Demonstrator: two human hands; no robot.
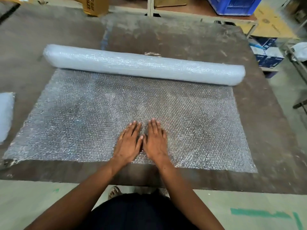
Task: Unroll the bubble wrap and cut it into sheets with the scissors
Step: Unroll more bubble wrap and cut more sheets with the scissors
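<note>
A long roll of bubble wrap (142, 64) lies across the dark work table (269, 130). From it an unrolled stretch of bubble wrap (74, 117) spreads flat toward me, its free edge close to the table's near side. My left hand (128, 143) and my right hand (155, 140) lie flat side by side on the near middle of the stretch, fingers straight, thumbs almost touching. No scissors are in view.
A pile of bubble wrap pieces (5, 116) sits at the table's left edge. Beyond the table stand a cardboard box (95, 5), a blue crate (232, 4) and blue-and-white boxes (265, 53). Green tape (259, 213) marks the floor.
</note>
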